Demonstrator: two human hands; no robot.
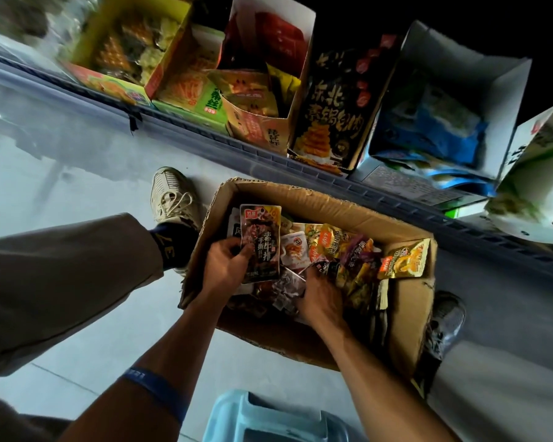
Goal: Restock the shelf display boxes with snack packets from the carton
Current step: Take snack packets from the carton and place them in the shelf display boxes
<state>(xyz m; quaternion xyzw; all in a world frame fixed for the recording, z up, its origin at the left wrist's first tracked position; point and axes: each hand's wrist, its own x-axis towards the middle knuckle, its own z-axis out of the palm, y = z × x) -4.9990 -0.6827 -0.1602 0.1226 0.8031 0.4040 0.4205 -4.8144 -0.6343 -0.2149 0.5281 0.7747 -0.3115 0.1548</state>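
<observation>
Your left hand (pixel 225 263) is pinching a dark packet (pixel 261 244); your right hand (pixel 320 298) is digging, fingers curled among loose packets, in the carton (pixel 409 301). Gather matching ones first.

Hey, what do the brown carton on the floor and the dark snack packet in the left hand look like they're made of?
Carton: corrugated cardboard, matte brown, going by its torn, ragged flap edges and creased walls.
Snack packet: probably plastic or foil-laminate film, glossy; light glints off its printed face and gold corner, and it has a flat sealed edge. The left hand grips it at its side.
</observation>
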